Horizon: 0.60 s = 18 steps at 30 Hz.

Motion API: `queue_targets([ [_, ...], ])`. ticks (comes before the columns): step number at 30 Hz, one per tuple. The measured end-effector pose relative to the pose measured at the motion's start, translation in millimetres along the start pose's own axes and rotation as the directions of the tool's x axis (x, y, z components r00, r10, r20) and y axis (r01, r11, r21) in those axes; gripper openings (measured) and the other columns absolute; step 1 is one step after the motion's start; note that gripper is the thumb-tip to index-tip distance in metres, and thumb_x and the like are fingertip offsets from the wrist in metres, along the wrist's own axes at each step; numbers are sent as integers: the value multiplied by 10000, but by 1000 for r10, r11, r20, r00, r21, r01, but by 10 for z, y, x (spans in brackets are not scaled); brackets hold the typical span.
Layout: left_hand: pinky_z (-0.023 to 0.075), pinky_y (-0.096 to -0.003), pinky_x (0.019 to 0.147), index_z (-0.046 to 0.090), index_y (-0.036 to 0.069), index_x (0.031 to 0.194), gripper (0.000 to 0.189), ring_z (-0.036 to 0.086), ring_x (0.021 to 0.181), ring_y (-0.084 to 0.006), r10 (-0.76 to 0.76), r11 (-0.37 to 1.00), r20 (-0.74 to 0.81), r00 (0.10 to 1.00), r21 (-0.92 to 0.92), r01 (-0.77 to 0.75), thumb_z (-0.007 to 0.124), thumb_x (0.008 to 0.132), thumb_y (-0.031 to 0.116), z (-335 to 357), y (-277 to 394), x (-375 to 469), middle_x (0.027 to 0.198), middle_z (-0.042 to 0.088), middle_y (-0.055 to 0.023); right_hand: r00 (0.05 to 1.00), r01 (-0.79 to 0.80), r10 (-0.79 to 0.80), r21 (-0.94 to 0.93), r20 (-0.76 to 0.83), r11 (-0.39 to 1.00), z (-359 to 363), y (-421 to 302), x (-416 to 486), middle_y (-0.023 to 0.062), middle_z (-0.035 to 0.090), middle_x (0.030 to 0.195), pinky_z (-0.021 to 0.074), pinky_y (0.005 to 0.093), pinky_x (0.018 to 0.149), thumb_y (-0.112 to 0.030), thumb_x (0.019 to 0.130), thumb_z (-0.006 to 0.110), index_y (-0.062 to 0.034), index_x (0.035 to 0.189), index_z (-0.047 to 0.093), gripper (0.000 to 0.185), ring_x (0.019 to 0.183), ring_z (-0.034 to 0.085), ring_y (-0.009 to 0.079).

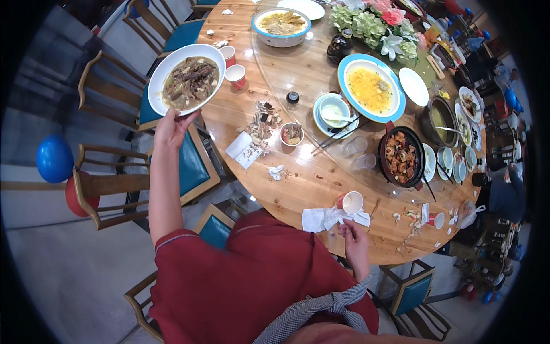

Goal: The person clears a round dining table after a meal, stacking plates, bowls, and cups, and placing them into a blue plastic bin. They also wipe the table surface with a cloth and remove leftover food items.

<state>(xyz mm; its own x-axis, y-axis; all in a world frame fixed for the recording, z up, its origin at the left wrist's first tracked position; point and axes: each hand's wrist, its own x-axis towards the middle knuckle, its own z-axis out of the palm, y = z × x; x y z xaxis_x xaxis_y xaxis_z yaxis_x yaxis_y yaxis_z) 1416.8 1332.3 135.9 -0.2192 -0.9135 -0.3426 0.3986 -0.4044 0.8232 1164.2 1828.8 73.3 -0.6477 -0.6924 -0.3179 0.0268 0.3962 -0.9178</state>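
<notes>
My left hand (170,129) grips the lower rim of a white oval bowl (157,81), held up at the table's left edge. Inside the bowl is a brown stew of shredded meat (191,79) in broth. Down at the near table edge, my right hand (355,243) has its fingers loosely curled at crumpled paper napkins (320,218); whether it pinches them is unclear. A red and white paper cup (352,203) stands on these napkins. Two more paper cups, a front one (236,76) and one behind (228,56), are right of the bowl.
The round wooden table (266,189) carries a glass turntable with a blue-rimmed soup dish (401,101), a black-red pot (380,157) and flowers (361,21). Food scraps (262,122) lie beside a small food cup (291,134). Chairs (193,167) surround the table.
</notes>
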Motion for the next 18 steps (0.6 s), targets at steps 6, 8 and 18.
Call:
queue_targets([
  [6,580,-471,840,305,-95,1309,385,554,1090,-419,-67,995,-52,996,-74,63,360,955,48,-94,398,220,1260,457,-274,998,65,-65,-94,7,993,427,-339,474,103,657,906,501,265,731,28,924,461,23,1129,591,244,793,613,142],
  [8,576,-448,845,293,-110,1317,415,542,1086,-462,-31,996,-93,995,-82,23,361,920,-10,-124,462,404,1257,464,-305,994,104,-100,-123,33,987,627,-467,656,109,658,913,498,265,727,30,920,457,23,1137,589,254,802,618,149],
  [18,557,-452,886,330,-98,1309,380,563,1098,-378,-109,991,42,993,87,105,369,960,46,-267,788,2648,1261,482,-252,988,-2,-14,-102,-155,995,2059,-1007,1691,120,658,912,505,270,723,25,921,473,35,1123,585,232,782,628,159],
])
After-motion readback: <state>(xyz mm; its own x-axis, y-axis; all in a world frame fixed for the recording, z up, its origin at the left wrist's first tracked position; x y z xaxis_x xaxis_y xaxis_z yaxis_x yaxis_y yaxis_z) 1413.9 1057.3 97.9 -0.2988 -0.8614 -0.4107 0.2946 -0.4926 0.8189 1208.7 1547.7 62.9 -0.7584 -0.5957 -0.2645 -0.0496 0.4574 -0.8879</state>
